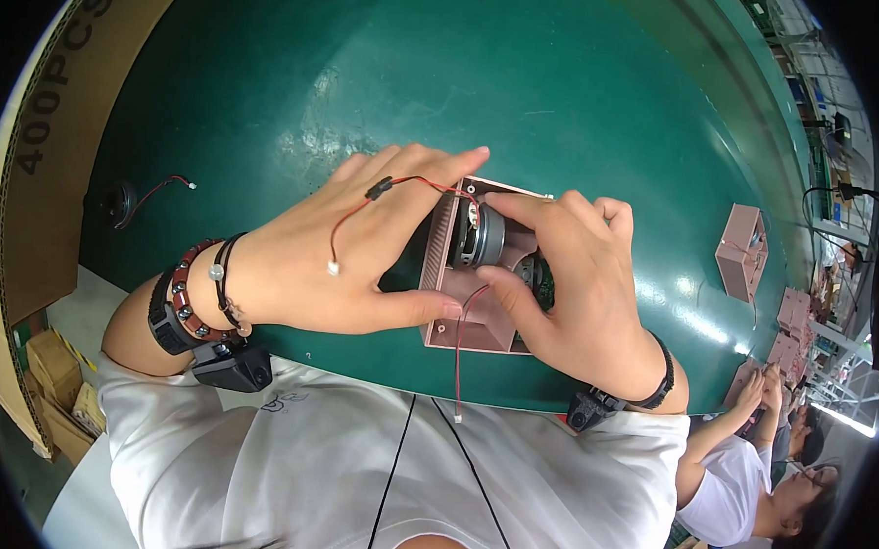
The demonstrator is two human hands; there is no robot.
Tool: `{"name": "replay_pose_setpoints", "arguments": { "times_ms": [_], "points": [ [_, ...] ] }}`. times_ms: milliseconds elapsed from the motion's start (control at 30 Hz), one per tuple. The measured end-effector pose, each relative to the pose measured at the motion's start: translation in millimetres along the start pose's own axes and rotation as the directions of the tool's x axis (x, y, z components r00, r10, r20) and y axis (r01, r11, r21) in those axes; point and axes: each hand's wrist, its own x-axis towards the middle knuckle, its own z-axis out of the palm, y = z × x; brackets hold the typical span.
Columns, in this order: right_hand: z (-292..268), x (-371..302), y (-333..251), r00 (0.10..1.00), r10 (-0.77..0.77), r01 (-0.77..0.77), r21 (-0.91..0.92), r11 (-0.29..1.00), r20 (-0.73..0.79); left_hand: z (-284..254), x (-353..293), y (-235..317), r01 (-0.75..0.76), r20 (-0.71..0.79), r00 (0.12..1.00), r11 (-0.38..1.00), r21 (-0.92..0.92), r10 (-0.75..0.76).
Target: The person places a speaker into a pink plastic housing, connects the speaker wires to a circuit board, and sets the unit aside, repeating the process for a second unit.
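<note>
In front of me on the green table lies an open pink plastic housing (496,334). My left hand (362,242) braces its left side, thumb on the near rim and fingers toward the far corner. Between thumb and forefinger, my right hand (581,286) grips a small round speaker (484,239), tilted on edge inside the housing. From it a red-and-black lead (419,180) drapes over the back of my left hand, ending in a white plug. A second round part (531,272) shows partly under my right hand. Another thin lead (460,359) hangs over the table's near edge.
A loose speaker with a lead (121,205) lies at the left, beside a tall cardboard box (84,112). Toward the right stands another pink housing (740,253). Beyond it, a co-worker (734,484) handles more pink housings (788,329).
</note>
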Motion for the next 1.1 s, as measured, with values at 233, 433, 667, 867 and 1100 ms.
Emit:
{"name": "replay_pose_setpoints", "arguments": {
  "times_ms": [233, 433, 667, 867, 1100],
  "points": [
    [-3, 0, -1, 0.999, -0.009, 0.010, -0.022, 1.000, 0.039, -3, -1, 8, 0.050, 0.026, 0.998, 0.999, -0.002, -0.050],
    [-8, 2, 0, 0.996, -0.018, 0.020, -0.021, 1.000, 0.082, -1, -5, 13, 0.048, -0.018, 0.999, 0.995, 0.093, -0.047],
    [-10, 4, -2, 0.995, -0.012, 0.016, -0.039, 0.999, 0.099, -2, -4, 16, 0.079, -0.022, 0.997, 0.992, 0.097, -0.077],
    [-14, 4, 0, 0.987, -0.002, 0.009, -0.041, 0.999, 0.160, -3, -3, 17, 0.113, 0.016, 0.993, 0.988, 0.100, -0.115],
    [-10, 5, -5, 0.991, -0.004, 0.017, -0.103, 0.995, 0.130, -1, -3, 15, 0.124, 0.033, 0.991, 0.987, 0.102, -0.128]
  ]
}}
